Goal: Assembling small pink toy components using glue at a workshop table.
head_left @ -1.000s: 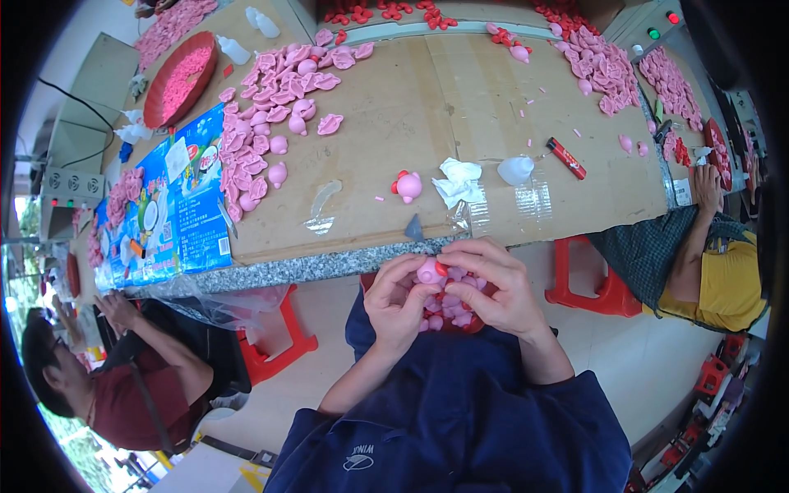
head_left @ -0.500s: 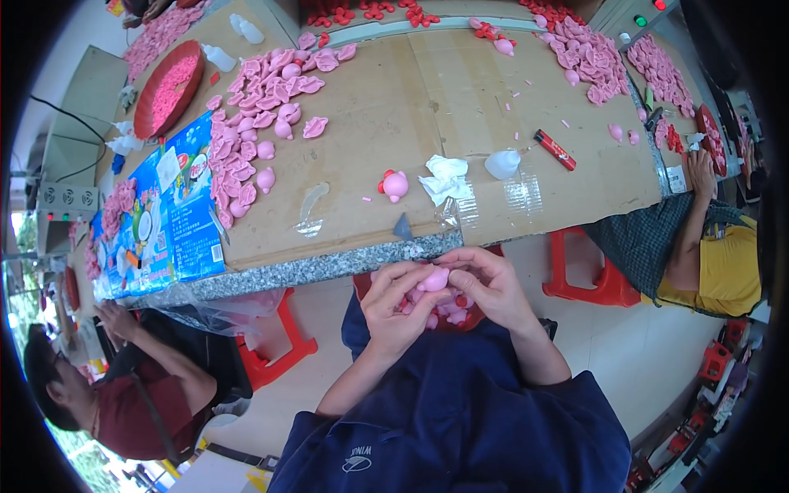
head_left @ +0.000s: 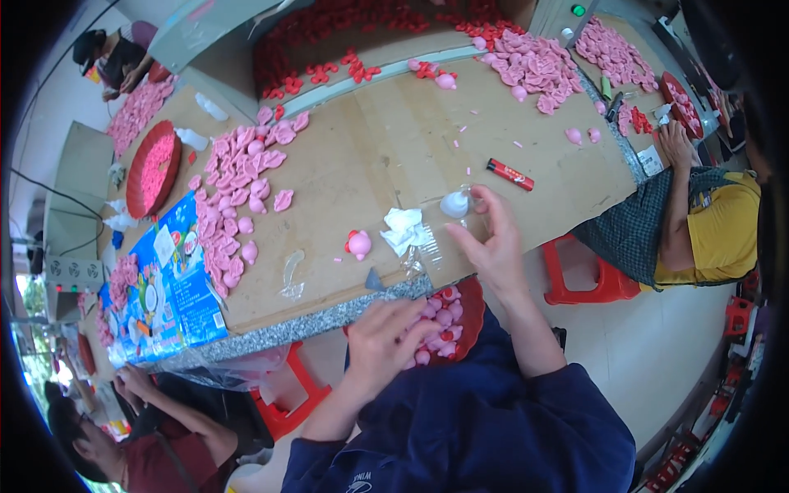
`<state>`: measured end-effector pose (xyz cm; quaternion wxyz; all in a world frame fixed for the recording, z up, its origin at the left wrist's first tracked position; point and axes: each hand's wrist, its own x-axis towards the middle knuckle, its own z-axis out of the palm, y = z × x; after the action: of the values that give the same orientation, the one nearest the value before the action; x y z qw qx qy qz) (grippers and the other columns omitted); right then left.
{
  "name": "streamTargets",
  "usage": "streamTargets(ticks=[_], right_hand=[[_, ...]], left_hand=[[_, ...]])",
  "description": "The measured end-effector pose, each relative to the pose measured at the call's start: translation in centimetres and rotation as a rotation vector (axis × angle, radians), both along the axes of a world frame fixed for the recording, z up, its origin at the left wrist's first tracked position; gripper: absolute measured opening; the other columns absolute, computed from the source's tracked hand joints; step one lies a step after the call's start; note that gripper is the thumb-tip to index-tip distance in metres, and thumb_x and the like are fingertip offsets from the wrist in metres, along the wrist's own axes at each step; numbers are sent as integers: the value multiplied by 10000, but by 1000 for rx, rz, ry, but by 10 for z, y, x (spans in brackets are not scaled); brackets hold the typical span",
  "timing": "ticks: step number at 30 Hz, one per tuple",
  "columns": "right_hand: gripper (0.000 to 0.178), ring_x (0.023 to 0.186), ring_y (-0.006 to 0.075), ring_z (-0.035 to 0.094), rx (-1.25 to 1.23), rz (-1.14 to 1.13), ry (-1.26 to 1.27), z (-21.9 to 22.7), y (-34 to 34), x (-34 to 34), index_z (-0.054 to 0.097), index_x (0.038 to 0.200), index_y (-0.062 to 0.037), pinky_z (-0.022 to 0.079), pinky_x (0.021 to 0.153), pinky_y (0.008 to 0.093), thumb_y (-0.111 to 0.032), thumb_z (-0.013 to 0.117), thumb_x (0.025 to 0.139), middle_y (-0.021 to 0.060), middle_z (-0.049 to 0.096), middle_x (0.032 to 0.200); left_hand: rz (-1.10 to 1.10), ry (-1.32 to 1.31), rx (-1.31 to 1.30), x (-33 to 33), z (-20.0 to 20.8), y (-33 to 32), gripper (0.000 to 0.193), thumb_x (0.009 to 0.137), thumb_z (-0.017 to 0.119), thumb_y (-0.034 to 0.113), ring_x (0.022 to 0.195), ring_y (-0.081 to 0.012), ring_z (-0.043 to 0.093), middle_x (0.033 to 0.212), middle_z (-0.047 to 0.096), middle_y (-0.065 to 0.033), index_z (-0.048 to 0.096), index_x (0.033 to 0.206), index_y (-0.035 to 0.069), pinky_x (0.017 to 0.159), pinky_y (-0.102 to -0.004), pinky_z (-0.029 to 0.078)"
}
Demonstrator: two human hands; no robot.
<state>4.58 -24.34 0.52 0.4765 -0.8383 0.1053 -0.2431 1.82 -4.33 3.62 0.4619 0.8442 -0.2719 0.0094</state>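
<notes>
My right hand (head_left: 497,242) stretches over the table's front edge, thumb and fingers apart, beside a small white squeeze bottle (head_left: 454,204). A gap shows between its fingertips, and nothing is held. In my lap lies a red bowl (head_left: 472,324) full of small round pink pieces with red parts (head_left: 444,316). Over the bowl's left side is my left hand (head_left: 385,341), slightly blurred, its fingers extended and apart; no object shows in them. On the cardboard-covered table sit a pink piece with a red part (head_left: 358,244) and a crumpled white tissue (head_left: 404,230).
A red and black tube (head_left: 509,174) lies beyond the bottle. Pink pieces (head_left: 238,193) are heaped at left, more (head_left: 534,66) at far right. A red tray (head_left: 175,168) holds small pink bits. Co-workers sit on both sides, near red stools (head_left: 596,283).
My hands have parted: the right moved up and forward to the white bottle, the left stayed low over the bowl. The pink piece between them no longer shows there. The view has shifted.
</notes>
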Motion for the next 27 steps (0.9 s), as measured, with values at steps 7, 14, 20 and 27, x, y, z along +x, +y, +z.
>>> streamTargets(ticks=[7, 14, 20, 27], right_hand=[[273, 787, 277, 570, -73, 15, -109, -6, -1, 18, 605, 944, 3, 456, 693, 338, -82, 690, 699, 124, 621, 847], [262, 772, 242, 561, -38, -5, -144, -4, -1, 14, 610, 926, -3, 444, 695, 322, -62, 700, 687, 105, 617, 829], [260, 899, 275, 588, -16, -16, -195, -12, -7, 8, 580, 966, -17, 462, 787, 329, -35, 661, 719, 133, 615, 977], [396, 951, 161, 584, 488, 239, -165, -10, 0, -21, 417, 1166, 38, 453, 821, 274, -15, 592, 814, 142, 606, 1051]], left_hand=[[-17, -227, 8, 203, 9, -120, 184, 794, 580, 141, 870, -326, 581, 891, 618, -144, 641, 913, 14, 754, -405, 460], [-130, -707, 413, 284, -29, -187, 193, 709, 637, 137, 960, -256, 499, 911, 605, -70, 638, 890, 71, 881, -393, 362], [-236, 270, -137, 237, -5, -150, 244, 878, 524, 164, 902, -196, 560, 929, 601, -69, 570, 1092, 57, 769, -322, 462], [-129, 1298, -938, 99, 6, -18, 369, 940, 430, 261, 981, -260, 575, 1156, 522, -207, 439, 1191, -8, 795, -308, 522]])
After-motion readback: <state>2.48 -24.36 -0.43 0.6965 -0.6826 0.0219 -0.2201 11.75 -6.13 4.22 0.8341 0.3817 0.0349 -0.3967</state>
